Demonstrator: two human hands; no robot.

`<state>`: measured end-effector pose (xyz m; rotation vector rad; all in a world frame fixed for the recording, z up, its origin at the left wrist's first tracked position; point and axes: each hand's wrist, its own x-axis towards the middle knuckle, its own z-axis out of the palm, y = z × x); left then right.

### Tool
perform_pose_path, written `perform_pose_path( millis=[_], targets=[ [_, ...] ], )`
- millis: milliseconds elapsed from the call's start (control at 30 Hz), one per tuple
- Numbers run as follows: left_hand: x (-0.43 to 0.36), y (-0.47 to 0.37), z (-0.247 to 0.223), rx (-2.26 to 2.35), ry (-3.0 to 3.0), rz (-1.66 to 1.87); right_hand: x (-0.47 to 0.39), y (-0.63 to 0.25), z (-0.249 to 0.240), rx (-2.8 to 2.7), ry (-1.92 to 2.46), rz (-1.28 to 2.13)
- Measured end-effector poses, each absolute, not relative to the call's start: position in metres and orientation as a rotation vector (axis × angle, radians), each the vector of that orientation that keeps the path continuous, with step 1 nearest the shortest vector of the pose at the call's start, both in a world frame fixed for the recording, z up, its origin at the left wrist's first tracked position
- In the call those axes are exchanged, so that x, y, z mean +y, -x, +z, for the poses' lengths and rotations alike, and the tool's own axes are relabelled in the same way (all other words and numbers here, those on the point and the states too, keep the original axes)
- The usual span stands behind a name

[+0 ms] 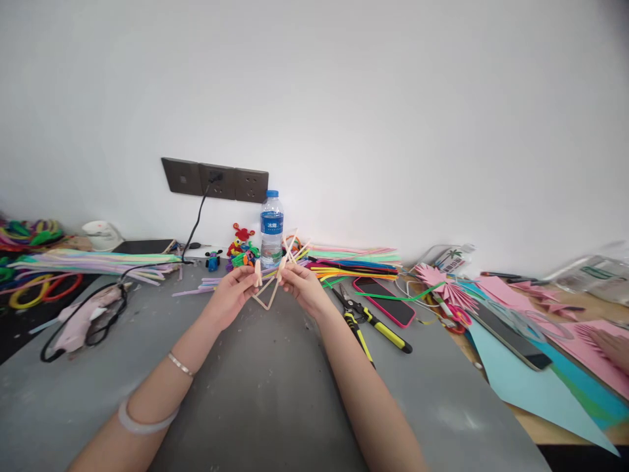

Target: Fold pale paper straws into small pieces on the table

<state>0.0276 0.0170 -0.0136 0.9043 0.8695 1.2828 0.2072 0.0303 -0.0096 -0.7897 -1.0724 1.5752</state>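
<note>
Above the grey table (275, 393), my left hand (236, 292) and my right hand (302, 285) are close together near the middle. Both pinch a cream-coloured pipe-cleaner piece (266, 303) that is bent into an angle between them. A short pale end stands up from the fingers of my left hand. Several thin pale stems rise from the fingers of my right hand. Behind the hands stands a water bottle (272, 226) with a blue cap. Small colourful pipe-cleaner figures (240, 246) are just left of it.
Pliers (366, 314) and a pink-edged phone (386, 301) lie right of my hands. Pipe-cleaner bundles (356, 267) line the wall. A corded glue gun (83, 321) rests at left. Far right are coloured paper (521, 387), another phone (514, 337) and another person's hand (609, 347).
</note>
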Motion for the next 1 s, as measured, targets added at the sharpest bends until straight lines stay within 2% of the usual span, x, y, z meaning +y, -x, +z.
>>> perform_pose_path(
  millis=[333,1000],
  targets=[
    [0.015,-0.034,-0.019,0.831,-0.775,1.150,0.026,-0.197,-0.016,-1.151,0.801,1.664],
    [0.008,-0.038,-0.014,0.896,-0.966,1.227,0.027,-0.199,-0.019,-1.263,0.797,1.535]
  ],
)
